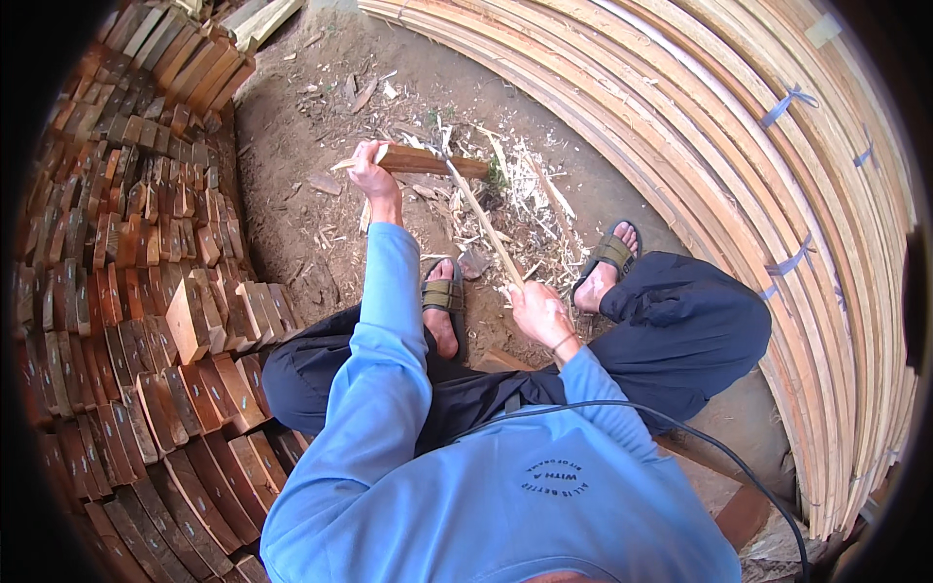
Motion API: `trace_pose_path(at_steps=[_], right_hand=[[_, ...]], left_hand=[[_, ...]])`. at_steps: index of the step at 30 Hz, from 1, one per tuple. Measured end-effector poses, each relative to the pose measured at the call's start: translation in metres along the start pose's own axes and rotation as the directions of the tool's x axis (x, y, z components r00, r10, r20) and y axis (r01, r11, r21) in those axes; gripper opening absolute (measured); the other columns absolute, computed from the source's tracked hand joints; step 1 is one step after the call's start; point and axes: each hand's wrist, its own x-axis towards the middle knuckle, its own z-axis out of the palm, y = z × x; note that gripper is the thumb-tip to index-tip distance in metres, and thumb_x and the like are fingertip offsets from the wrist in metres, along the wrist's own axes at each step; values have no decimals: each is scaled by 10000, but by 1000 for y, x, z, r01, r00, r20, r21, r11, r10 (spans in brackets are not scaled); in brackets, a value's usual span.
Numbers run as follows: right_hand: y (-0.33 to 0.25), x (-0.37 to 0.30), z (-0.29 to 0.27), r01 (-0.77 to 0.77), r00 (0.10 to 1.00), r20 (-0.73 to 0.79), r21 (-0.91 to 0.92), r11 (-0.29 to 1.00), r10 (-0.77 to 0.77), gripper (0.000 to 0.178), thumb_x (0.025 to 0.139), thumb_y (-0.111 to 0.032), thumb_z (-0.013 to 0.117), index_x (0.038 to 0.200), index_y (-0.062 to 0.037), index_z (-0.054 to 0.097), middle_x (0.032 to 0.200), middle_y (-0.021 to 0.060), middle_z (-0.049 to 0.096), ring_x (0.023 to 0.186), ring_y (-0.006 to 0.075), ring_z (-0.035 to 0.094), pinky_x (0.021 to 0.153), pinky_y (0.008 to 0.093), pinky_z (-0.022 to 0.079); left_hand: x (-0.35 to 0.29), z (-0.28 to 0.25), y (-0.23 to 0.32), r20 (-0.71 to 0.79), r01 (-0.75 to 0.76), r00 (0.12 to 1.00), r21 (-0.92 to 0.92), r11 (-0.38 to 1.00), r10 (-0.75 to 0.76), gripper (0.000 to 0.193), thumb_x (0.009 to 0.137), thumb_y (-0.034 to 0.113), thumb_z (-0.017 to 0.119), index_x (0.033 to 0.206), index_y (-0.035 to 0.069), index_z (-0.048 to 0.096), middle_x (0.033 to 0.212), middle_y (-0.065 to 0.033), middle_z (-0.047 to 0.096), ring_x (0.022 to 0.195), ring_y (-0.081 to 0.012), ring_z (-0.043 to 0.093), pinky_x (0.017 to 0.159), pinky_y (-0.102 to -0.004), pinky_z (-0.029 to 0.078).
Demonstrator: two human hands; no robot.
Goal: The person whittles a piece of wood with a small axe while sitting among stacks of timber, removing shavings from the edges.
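My left hand (pixel 374 183), arm stretched forward, is closed round a pale piece of wood (pixel 345 164), whose tip sticks out at its left. A reddish-brown length of wood (pixel 437 162) runs rightward from beside that hand, low over the ground; whether it joins the pale piece, I cannot tell. My right hand (pixel 544 316), between my knees, grips the near end of a long, light wooden handle (pixel 486 222). This handle slants forward and left to a slim dark head lying across the reddish-brown wood. The exact shape of that head is too small to tell.
Wood chips and shavings (pixel 535 185) litter the dirt floor ahead. Stacked short wooden blocks (pixel 126 291) rise along the left. Long planks tied in bundles (pixel 680 126) curve round the right. My sandalled feet (pixel 444 306) stand apart, and a black cable (pixel 719 442) crosses my shirt.
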Motion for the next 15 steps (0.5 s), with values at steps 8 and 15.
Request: trace_pose_path(at_steps=[8, 15], right_hand=[[-47, -17, -35, 103, 971, -236, 265, 959, -39, 346, 997, -261, 517, 881, 49, 620, 692, 283, 610, 691, 478, 628, 633, 540, 487], [15, -1, 11, -29, 999, 20, 7, 1000, 28, 465, 989, -305, 511, 788, 88, 658, 746, 338, 613, 761, 493, 646, 693, 542, 511]], left_hand=[[0, -3, -2, 88, -140, 988, 220, 965, 124, 215, 878, 105, 509, 757, -14, 640, 768, -109, 657, 730, -191, 636, 740, -320, 504], [-1, 4, -2, 40, -26, 999, 109, 994, 22, 215, 867, 104, 524, 718, -11, 628, 763, -94, 642, 731, -169, 595, 735, -295, 459]])
